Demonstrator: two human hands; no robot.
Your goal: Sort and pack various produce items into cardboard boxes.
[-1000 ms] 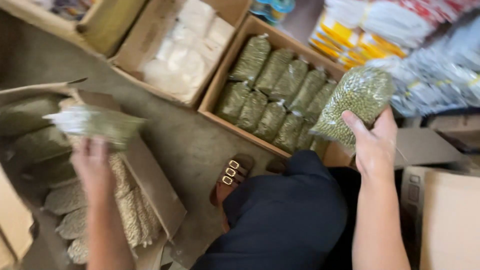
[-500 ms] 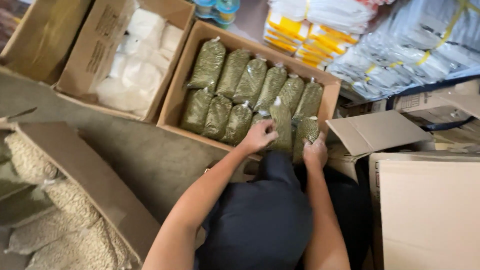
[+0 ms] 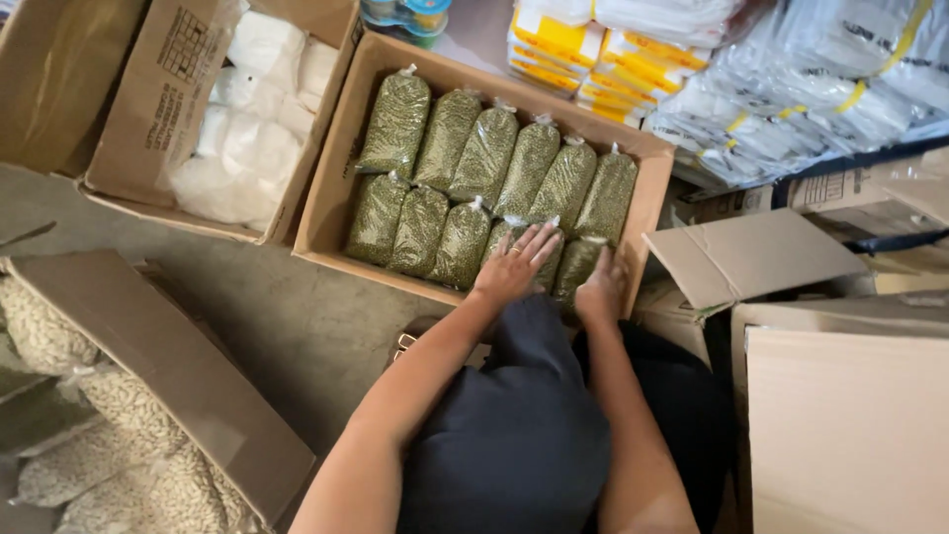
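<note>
Head camera, looking straight down: the left hand (image 3: 514, 265) is lying flat, fingers spread, pressing on a clear bag of green beans (image 3: 522, 240) in the near row of an open cardboard box (image 3: 326, 203). The right hand (image 3: 601, 287) is sitting just beside it, palm down on the next bag of green beans (image 3: 578, 265), fingers together and curled a little over its near end; neither hand is pinching anything. Both bags are standing at the box's right near corner, touching their neighbours. The rest of the box is filling the view above the hands: two rows of the same knotted green bags (image 3: 450, 138), packed tight side by side. To the left, another open carton is holding white bags (image 3: 247, 138). Down at the lower left, a carton flap (image 3: 168, 376) is leaning over bags of pale beans (image 3: 119, 405). Along the top right, yellow packets (image 3: 583, 69) and clear banded bundles (image 3: 811, 89) are stacking up, and plain cardboard flaps (image 3: 751, 257) are lying near the right forearm. The person's dark trouser knee (image 3: 524, 425) is sitting between the two arms
</note>
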